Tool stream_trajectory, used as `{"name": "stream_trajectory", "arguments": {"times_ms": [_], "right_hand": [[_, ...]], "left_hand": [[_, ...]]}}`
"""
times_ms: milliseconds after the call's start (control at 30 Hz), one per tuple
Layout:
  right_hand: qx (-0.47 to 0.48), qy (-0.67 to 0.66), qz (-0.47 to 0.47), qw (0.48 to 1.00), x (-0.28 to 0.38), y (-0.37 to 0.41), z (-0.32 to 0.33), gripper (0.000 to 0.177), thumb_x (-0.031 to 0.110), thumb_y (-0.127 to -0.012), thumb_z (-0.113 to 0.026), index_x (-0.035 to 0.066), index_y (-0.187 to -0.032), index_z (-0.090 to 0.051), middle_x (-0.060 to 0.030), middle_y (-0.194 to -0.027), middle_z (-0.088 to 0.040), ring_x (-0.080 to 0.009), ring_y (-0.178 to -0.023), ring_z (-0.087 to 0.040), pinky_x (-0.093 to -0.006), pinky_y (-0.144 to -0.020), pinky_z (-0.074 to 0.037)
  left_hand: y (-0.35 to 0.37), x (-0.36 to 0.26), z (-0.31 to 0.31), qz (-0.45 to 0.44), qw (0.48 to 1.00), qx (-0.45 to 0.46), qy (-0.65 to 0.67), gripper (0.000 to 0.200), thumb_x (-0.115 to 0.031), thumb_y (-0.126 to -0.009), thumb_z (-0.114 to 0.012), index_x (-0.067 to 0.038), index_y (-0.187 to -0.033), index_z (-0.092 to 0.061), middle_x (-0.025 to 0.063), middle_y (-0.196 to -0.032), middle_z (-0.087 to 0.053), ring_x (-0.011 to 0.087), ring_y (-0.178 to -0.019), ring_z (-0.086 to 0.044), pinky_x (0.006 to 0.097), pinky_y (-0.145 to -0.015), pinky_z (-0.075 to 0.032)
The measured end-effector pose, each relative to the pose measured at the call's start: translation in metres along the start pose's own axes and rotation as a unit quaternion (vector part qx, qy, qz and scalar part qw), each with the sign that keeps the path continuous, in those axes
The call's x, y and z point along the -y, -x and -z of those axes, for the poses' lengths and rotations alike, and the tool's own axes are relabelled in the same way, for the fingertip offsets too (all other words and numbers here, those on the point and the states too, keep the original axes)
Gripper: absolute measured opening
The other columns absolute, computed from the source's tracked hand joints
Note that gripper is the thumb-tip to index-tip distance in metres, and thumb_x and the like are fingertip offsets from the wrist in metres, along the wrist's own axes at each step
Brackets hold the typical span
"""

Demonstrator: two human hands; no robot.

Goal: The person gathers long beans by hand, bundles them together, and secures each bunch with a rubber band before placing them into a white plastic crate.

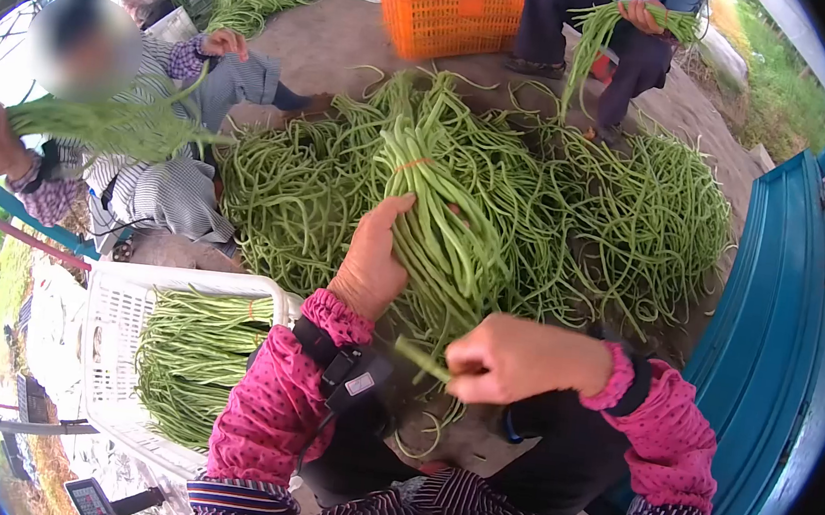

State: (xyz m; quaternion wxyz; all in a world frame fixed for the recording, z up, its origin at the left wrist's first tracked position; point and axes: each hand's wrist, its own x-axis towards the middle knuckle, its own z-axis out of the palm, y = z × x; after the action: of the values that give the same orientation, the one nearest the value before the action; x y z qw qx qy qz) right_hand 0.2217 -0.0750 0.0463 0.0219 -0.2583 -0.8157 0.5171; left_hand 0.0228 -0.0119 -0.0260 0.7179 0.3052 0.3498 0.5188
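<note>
A thick bunch of long green beans (447,236) stands tilted in front of me, with an orange band (411,165) around its upper part. My left hand (374,262) is wrapped round the bunch from the left side; some of its fingers are hidden behind the beans. Lower and to the right, my right hand (527,362) is closed, pinching a short piece of bean (419,358) that points left. That piece is apart from the bunch. Beyond both hands spreads a large heap of loose long beans (642,226) on the ground.
A white crate (101,351) with long beans stands at my left. Blue metal panelling (767,285) borders the right. One person (154,180) at left and another person (645,56) at the back hold beans. An orange crate (449,10) stands behind the heap.
</note>
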Motion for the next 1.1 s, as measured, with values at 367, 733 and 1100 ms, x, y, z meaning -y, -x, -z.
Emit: {"name": "stream_trajectory", "arguments": {"times_ms": [367,733,1100], "right_hand": [[-0.595,-0.478,0.126,0.634,-0.031,0.039,0.083,0.028,0.028,-0.093,-0.055,0.002,-0.100,-0.059,-0.0037,-0.074,-0.057,-0.0114,-0.062,-0.051,-0.0246,-0.057,-0.043],[-0.467,0.225,-0.056,0.853,-0.016,-0.042,0.000,0.017,0.013,-0.078,-0.071,0.000,-0.080,-0.061,-0.0150,-0.072,-0.064,-0.0297,-0.060,-0.063,-0.0352,-0.055,-0.049],[-0.367,0.152,-0.038,0.917,-0.010,-0.050,-0.005,0.021,0.020,-0.077,-0.060,0.001,-0.070,-0.053,-0.0207,-0.062,-0.058,-0.0399,-0.059,-0.060,-0.0465,-0.056,-0.048]], "left_hand": [[0.011,-0.015,-0.022,0.047,0.969,0.117,0.210,0.040,-0.017,-0.094,-0.040,0.000,-0.131,-0.043,0.0194,-0.120,-0.058,0.0309,-0.108,-0.059,0.0439,-0.096,-0.048],[0.011,0.001,-0.025,-0.039,0.993,0.055,0.101,0.043,-0.009,-0.091,-0.045,-0.001,-0.133,-0.041,0.0152,-0.118,-0.059,0.0274,-0.107,-0.059,0.0401,-0.097,-0.046],[0.012,0.001,-0.023,-0.004,0.993,-0.040,0.114,0.035,-0.032,-0.097,-0.049,-0.007,-0.122,-0.052,0.0095,-0.099,-0.065,0.0229,-0.089,-0.063,0.0370,-0.083,-0.052]]}}
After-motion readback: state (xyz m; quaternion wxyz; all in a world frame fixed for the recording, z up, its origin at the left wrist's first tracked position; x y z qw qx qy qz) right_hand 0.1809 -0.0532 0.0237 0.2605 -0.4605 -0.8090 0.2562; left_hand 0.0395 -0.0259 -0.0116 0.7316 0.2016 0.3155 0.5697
